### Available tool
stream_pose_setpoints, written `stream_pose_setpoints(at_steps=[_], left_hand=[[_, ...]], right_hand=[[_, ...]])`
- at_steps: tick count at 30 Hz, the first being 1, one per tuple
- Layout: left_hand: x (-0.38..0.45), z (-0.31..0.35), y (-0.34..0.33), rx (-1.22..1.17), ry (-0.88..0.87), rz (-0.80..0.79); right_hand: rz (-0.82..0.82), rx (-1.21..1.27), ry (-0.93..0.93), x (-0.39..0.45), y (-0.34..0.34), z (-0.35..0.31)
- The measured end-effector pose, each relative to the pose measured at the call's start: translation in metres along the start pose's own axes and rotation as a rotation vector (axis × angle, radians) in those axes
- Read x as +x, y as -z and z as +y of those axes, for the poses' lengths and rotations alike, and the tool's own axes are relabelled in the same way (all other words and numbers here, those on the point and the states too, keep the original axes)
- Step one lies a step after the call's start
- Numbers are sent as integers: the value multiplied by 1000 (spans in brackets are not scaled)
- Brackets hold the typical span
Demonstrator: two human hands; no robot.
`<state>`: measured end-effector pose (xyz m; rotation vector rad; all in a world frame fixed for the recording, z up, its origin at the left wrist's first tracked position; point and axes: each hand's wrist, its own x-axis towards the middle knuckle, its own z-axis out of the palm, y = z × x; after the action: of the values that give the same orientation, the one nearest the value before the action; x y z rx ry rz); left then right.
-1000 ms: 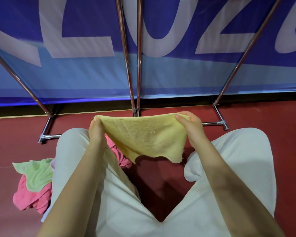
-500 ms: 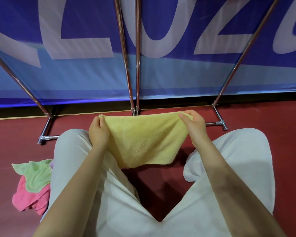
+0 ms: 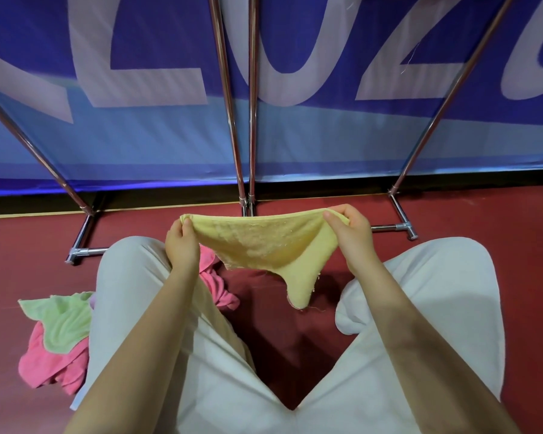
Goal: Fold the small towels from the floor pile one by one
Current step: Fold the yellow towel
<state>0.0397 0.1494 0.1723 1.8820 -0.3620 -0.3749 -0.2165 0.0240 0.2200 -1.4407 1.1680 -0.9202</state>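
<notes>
While both hands (image 3: 182,245) (image 3: 351,236) pinch yellow towel (image 3: 264,242) corners, midair

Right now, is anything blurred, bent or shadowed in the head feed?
Head view: towel and both hands, left and right, sharp; wide-angle splays the poles outward; dark shadow on the floor between the knees; no glare.

Light was even and fairly bright, falling from above. Soft shadows lay on the floor (image 3: 264,311) between the knees. The poles (image 3: 229,104) bowed with wide-angle distortion, glinting faintly. The banner (image 3: 138,73) looked slightly soft.
</notes>
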Motion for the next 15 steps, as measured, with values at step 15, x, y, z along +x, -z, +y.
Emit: stream_pose_setpoints(at_steps=[15], left_hand=[[-10, 32, -19, -392, 476, -58]], right_hand=[[73, 307, -351, -1, -27, -4]])
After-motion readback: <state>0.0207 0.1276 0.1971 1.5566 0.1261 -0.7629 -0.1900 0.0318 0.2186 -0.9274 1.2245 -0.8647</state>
